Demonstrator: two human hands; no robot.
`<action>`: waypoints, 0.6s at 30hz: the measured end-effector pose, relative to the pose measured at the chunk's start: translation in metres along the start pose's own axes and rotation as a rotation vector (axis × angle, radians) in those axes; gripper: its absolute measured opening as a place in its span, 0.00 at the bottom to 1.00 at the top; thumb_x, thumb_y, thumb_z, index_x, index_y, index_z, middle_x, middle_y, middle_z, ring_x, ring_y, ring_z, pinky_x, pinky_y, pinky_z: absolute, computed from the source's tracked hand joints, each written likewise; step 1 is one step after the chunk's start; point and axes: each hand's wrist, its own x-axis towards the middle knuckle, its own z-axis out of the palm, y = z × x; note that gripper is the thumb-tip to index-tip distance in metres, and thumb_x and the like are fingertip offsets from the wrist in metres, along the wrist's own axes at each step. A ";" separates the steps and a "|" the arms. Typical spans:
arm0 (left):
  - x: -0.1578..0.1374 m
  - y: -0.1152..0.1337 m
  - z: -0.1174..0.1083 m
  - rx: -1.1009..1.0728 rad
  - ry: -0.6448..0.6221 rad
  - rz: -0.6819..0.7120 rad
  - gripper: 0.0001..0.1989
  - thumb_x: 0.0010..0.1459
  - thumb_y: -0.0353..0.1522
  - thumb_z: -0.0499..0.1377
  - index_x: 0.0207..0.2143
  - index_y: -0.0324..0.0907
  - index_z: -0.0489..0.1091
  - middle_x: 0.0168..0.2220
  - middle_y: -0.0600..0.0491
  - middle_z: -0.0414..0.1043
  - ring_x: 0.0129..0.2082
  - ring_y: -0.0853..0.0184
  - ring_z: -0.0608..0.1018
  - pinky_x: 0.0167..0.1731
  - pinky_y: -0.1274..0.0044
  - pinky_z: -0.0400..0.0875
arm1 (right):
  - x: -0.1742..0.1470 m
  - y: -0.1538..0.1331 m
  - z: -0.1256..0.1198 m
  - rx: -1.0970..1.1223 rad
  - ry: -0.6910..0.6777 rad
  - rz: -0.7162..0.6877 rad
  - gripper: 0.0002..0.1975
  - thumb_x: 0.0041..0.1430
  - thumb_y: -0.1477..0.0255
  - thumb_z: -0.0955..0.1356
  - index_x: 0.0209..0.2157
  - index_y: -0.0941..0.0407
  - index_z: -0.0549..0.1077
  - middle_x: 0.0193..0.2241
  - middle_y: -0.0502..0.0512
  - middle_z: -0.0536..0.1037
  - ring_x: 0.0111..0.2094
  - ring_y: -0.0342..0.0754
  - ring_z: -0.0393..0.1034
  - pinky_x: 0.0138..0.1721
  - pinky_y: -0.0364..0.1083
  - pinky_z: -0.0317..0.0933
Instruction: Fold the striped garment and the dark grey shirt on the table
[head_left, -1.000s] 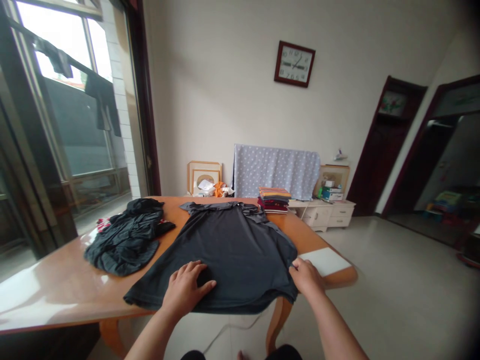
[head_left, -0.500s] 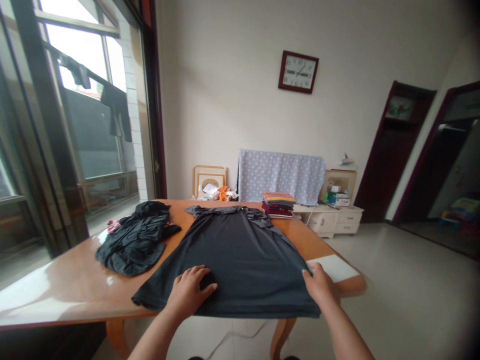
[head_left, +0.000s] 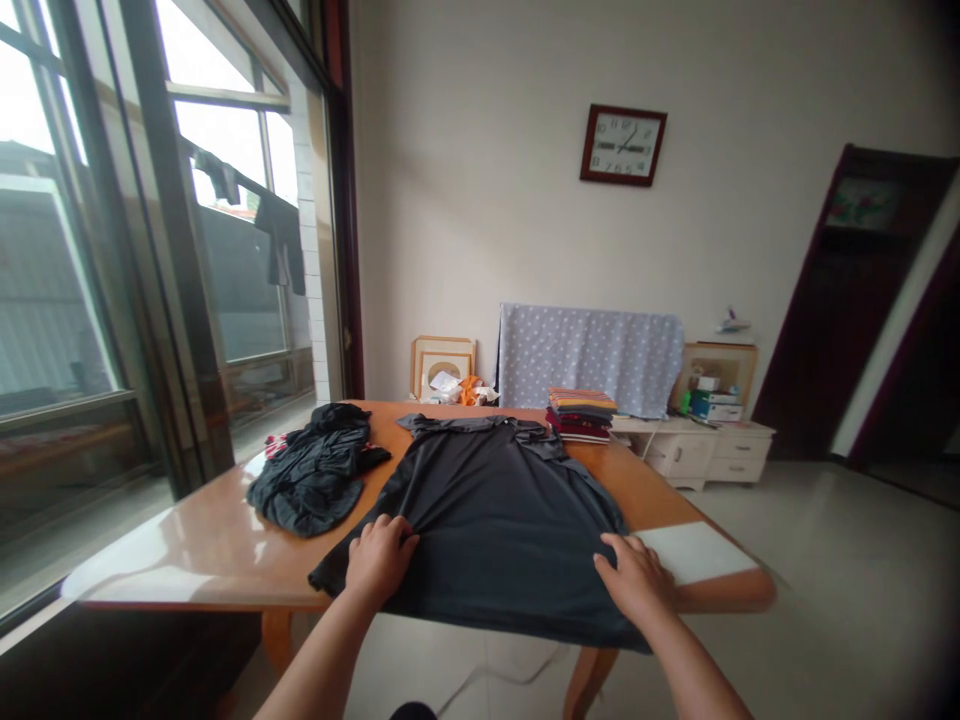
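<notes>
A dark shirt point(head_left: 502, 530) lies spread on the wooden table point(head_left: 199, 560). Its collar and sleeves are at the far end, and its hem hangs over the near edge. My left hand point(head_left: 381, 562) has its fingers curled on the left side of the shirt, and creases run from them across the cloth. On the right side of the shirt rests my right hand point(head_left: 637, 580), thumb apart from the fingers and fingertips touching the fabric. To the left lies a crumpled heap of dark clothes point(head_left: 315, 480) with a bit of red and white cloth beside it.
A folded stack of clothes point(head_left: 581, 415) sits at the table's far right. Beyond it are a polka-dot cloth point(head_left: 589, 355) and a white cabinet point(head_left: 712, 455). A white sheet-like patch point(head_left: 697, 550) shows at the right. Large windows point(head_left: 232, 230) stand on the left.
The view has turned left. My left hand's fingers have curled into the cloth, creasing it. My right hand has shifted from the shirt's side edge inward onto the fabric.
</notes>
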 end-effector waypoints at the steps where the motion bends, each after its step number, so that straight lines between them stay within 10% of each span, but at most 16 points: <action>1: -0.002 -0.002 -0.002 -0.018 0.001 -0.004 0.17 0.64 0.46 0.50 0.42 0.48 0.74 0.46 0.46 0.71 0.49 0.53 0.72 0.47 0.62 0.64 | -0.001 0.005 0.001 -0.008 0.035 0.035 0.24 0.60 0.63 0.64 0.57 0.49 0.71 0.56 0.60 0.72 0.54 0.61 0.67 0.52 0.56 0.60; 10: -0.010 -0.033 -0.016 0.095 0.159 -0.259 0.23 0.65 0.40 0.48 0.60 0.47 0.65 0.60 0.43 0.67 0.59 0.48 0.66 0.53 0.59 0.61 | -0.007 0.026 -0.004 -0.068 0.048 0.147 0.22 0.61 0.69 0.62 0.55 0.46 0.74 0.49 0.61 0.76 0.49 0.60 0.71 0.49 0.58 0.60; 18: -0.019 -0.040 -0.040 0.119 -0.049 -0.271 0.11 0.57 0.31 0.51 0.39 0.46 0.70 0.49 0.46 0.75 0.50 0.52 0.75 0.49 0.55 0.61 | -0.003 0.035 -0.015 -0.035 0.098 0.302 0.20 0.62 0.69 0.60 0.54 0.50 0.72 0.45 0.62 0.77 0.47 0.60 0.72 0.48 0.56 0.61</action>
